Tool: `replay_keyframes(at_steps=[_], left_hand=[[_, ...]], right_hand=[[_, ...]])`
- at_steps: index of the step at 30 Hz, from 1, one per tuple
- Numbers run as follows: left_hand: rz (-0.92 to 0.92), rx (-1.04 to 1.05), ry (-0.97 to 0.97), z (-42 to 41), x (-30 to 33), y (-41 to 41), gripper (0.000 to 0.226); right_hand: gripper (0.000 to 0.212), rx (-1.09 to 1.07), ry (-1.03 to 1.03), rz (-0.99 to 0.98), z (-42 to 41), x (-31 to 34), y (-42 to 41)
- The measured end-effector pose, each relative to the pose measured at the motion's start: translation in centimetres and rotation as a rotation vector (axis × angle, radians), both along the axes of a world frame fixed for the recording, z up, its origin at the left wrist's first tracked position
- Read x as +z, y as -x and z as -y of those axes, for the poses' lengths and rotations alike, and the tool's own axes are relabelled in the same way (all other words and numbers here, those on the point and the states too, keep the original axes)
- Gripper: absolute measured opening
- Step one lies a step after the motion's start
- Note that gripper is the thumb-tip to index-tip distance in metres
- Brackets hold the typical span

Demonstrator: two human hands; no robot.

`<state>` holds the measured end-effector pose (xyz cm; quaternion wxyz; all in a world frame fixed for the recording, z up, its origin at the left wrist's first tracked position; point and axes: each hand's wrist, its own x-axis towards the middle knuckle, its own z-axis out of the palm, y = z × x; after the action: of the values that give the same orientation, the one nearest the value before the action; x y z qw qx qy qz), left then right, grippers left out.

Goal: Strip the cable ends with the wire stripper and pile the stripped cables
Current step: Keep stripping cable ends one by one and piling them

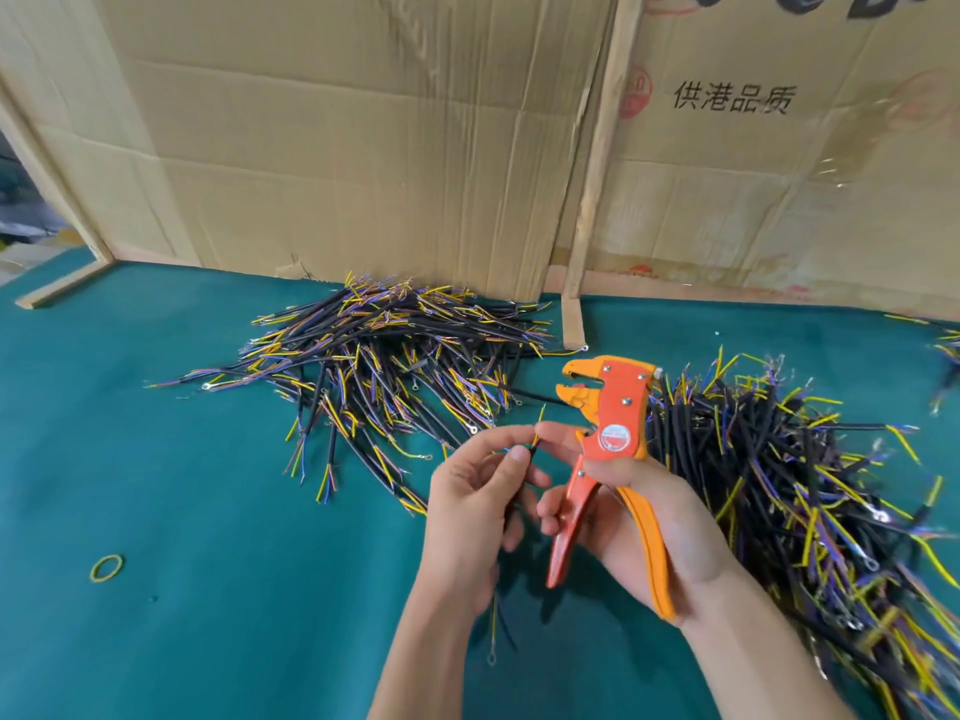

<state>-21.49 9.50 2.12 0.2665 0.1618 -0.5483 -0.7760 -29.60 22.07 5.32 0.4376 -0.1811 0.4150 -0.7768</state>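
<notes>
Your left hand (475,493) pinches cable (524,462); right hand (636,517) grips wire stripper (608,433), centre. Cable piles at 11 (384,350), 3 (810,485). Rubber band (106,568) at 8. Cardboard (732,98): "供港品质".

- The cable (521,462) pinched by the left hand (475,504) is mostly covered by the fingers; only its top and lower tail show.
- The right-hand pile of cables (810,491) is cut off by the right and bottom edges and blurred low down.
- The wire stripper (608,433) handles are partly covered by the right hand (644,517).
- Print at the top of the cardboard (810,2) is cropped.
</notes>
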Motion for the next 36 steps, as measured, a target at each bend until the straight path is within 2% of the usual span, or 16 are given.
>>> replay_keyframes(at_steps=[5,10,21,25,31,36], left_hand=[[-0.02,-0.016,-0.003,0.5,-0.9,0.8,0.016],[0.018,-0.078,0.01,0.7,-0.7,1.1,0.027],[-0.037,-0.055,-0.046,1.2,-1.1,0.9,0.004],[-0.05,-0.07,-0.059,1.2,-1.2,0.9,0.012],[-0.042,-0.069,0.031,1.3,-1.1,0.6,0.02],[0.043,0.079,0.299,1.1,-1.1,0.6,0.016]], right_hand=[[0.047,-0.001,-0.031,-0.031,-0.1,-0.2,0.2],[0.051,0.026,-0.046,-0.043,-0.1,-0.2,0.4],[0.05,0.059,-0.073,-0.051,0.4,-0.6,0.1],[0.057,0.052,-0.036,-0.007,0.3,-0.8,0.1],[0.057,0.049,0.003,-0.029,0.3,-0.6,0.0],[0.06,0.057,0.007,-0.028,0.3,-0.5,0.1]])
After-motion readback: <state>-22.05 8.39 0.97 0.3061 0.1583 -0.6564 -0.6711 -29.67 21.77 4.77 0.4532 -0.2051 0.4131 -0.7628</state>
